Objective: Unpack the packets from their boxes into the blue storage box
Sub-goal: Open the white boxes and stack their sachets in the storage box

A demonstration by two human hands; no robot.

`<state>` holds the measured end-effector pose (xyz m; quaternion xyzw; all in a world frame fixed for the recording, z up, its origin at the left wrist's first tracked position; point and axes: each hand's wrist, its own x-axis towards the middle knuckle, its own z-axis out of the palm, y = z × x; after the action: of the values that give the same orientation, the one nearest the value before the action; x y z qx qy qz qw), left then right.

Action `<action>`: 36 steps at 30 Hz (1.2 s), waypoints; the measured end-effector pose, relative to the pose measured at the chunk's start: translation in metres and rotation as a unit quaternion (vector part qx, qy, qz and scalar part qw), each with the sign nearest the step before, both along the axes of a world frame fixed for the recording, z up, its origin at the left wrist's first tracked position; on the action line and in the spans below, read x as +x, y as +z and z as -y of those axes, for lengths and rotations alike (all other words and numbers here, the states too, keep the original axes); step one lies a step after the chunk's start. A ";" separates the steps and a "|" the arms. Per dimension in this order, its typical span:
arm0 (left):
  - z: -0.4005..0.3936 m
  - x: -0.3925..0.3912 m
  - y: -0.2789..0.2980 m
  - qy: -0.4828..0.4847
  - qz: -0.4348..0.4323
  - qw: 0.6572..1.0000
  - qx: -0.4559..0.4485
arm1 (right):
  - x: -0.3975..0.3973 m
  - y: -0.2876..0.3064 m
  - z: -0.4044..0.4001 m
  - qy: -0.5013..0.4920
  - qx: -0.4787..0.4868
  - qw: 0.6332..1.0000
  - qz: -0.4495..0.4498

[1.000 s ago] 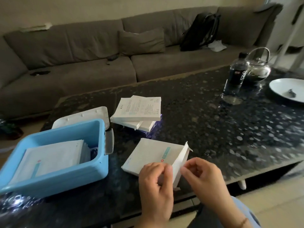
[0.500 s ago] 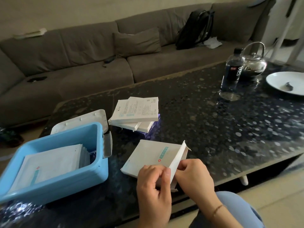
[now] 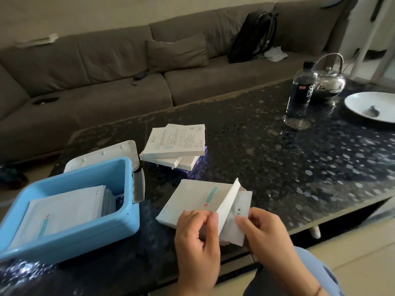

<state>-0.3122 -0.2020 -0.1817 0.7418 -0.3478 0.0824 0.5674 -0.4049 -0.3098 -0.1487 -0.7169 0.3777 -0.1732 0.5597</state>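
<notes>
A stack of flat white boxes [image 3: 174,146] lies just behind the open white box [image 3: 192,199] on the speckled dark table [image 3: 277,167]; the blue storage box [image 3: 74,227], holding white packets [image 3: 64,210], sits to its left. The left hand [image 3: 197,238] pinches the box's near edge by the raised flap, while the right hand [image 3: 263,229] pinches a packet [image 3: 237,212] protruding from its open end.

Both hands low at the near edge, close together, backs up. Left hand [image 3: 197,236]: fingers curled, thumb and forefinger pinching the end of the flat white cardboard box [image 3: 192,199]. Right hand [image 3: 264,228]: thumb on top, fingers beneath, gripping white packets [image 3: 235,223] at the box's open end. Right forearm runs toward lower right.
</notes>
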 end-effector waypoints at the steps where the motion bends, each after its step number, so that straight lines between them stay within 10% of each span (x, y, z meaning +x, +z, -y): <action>1: 0.000 0.000 0.000 -0.004 -0.002 1.000 0.002 | -0.007 0.000 0.000 -0.015 0.028 0.999 0.021; 8: 0.000 -0.006 -0.006 -0.022 0.034 0.998 0.056 | -0.043 0.002 0.008 -0.141 0.342 0.904 0.216; 20: 0.009 -0.045 -0.001 -0.143 0.235 0.954 0.117 | -0.083 0.042 0.001 -0.161 0.245 0.920 0.262; 26: -0.020 -0.047 0.041 -0.086 -0.236 0.967 -0.042 | -0.052 0.054 -0.039 0.113 -0.016 0.959 0.258; 31: -0.023 -0.029 0.086 -0.105 -0.584 0.725 -0.351 | -0.031 0.044 -0.036 -0.149 -0.040 0.930 0.335; 36: -0.040 -0.009 0.098 -0.154 -0.622 0.659 -0.394 | -0.002 0.053 -0.033 0.027 0.244 0.955 0.169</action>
<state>-0.3212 -0.1622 -0.0842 0.2632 0.0418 -0.3575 0.8951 -0.4067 -0.2767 -0.0952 -0.5286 0.2894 -0.1792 0.7776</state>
